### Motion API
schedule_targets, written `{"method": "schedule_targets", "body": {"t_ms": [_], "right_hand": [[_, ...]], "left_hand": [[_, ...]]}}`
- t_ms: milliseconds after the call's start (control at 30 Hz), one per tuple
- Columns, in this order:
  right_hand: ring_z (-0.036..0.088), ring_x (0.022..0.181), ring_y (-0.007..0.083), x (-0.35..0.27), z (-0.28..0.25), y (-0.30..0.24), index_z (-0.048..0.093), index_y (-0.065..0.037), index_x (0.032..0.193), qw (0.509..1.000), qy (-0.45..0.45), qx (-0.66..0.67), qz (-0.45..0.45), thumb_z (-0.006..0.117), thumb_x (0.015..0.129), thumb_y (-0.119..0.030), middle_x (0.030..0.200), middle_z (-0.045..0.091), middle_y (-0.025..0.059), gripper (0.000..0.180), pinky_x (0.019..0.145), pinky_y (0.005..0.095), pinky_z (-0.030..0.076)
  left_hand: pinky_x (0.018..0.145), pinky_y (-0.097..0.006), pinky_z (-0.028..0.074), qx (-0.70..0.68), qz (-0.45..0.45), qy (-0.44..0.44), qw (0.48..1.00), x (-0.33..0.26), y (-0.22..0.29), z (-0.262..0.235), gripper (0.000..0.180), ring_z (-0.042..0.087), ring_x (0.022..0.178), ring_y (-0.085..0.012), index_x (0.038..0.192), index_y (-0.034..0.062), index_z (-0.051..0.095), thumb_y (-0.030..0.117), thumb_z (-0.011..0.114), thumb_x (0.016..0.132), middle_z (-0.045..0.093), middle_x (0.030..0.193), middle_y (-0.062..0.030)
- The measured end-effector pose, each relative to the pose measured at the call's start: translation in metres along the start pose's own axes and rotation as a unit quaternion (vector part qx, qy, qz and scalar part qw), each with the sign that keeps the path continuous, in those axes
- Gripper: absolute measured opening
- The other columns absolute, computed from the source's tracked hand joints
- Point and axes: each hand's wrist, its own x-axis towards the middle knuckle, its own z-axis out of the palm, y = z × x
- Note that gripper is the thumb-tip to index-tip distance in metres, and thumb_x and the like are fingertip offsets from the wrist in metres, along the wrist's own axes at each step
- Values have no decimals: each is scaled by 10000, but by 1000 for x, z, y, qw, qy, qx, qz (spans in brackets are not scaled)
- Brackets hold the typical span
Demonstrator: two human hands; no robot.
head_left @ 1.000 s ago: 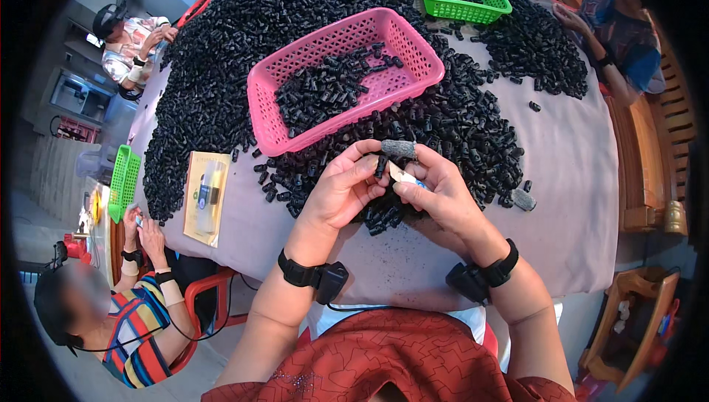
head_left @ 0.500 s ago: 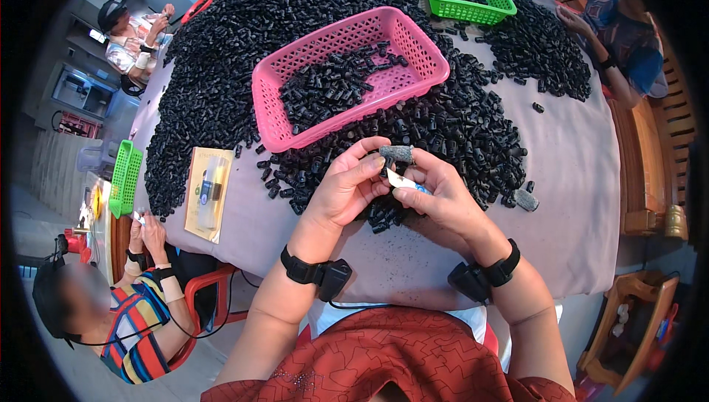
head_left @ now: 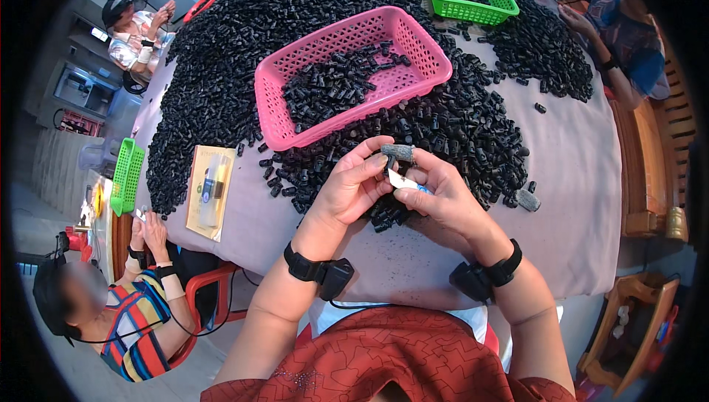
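Note:
My left hand is closed, thumb and index finger pinching a small black part that my fingers mostly hide. Opposite it, my right hand grips a small pointed white-and-blue blade, its tip against the black part. A grey, rough-textured finger sleeve appears to cover the tip of my right index finger. Both hands are just above the near edge of a large heap of black cylindrical parts. A similar grey sleeve lies on the cloth to the right.
A pink basket partly filled with black parts sits on the heap. Green baskets stand at the far right and left edge. On the cloth-covered table lies a yellow packet under a clear case. Other people sit around the table.
My hands stay nearly in place, with the blade turned slightly against the black part. The whole view has shifted a little.

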Motion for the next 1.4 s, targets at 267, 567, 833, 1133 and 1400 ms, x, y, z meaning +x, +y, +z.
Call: {"method": "schedule_targets", "body": {"t_ms": [267, 567, 833, 1133, 1400], "right_hand": [[445, 741, 23, -1, 1, -3, 454, -18, 1300, 1000, -19, -5, 14, 607, 859, -47, 841, 537, -40, 468, 648, 187, 371], [489, 772, 42, 1, -5, 3, 471, -3, 1268, 996, -7, -93, -10, 597, 864, -53, 871, 570, -18, 426, 665, 199, 393], [538, 831, 53, 3, -11, 5, 505, 18, 1227, 999, 8, -38, 7, 595, 867, -49, 1002, 624, 31, 378, 708, 221, 429], [528, 879, 55, 2, -4, 6, 471, 18, 1258, 997, -15, -77, -26, 606, 870, -56, 969, 594, 11, 418, 774, 218, 431], [516, 813, 43, 1, -4, 2, 528, 10, 1185, 997, -1, -76, -9, 596, 879, -69, 919, 604, -5, 323, 726, 209, 425]], "left_hand": [[782, -289, 544, 24, -1, -7, 1000, -1, 2, 0, 404, 636, 913, -159, 1253, 41, 473, 56, 611, 874, 614, 1054, -77], [742, -274, 548, 77, 15, 5, 997, -1, 2, 3, 375, 636, 887, -148, 1234, 40, 485, 63, 605, 879, 619, 1062, -74], [719, -271, 554, 73, -4, -32, 997, -1, 1, 1, 368, 633, 861, -146, 1236, 33, 483, 72, 594, 887, 618, 1055, -76], [805, -299, 543, 1, -12, -15, 1000, 0, -2, -1, 422, 610, 952, -163, 1284, 32, 451, 73, 592, 888, 599, 1095, -82], [731, -250, 546, -14, -26, -56, 998, 1, -2, -8, 419, 619, 891, -152, 1280, 16, 446, 68, 590, 890, 599, 1087, -99]]}}
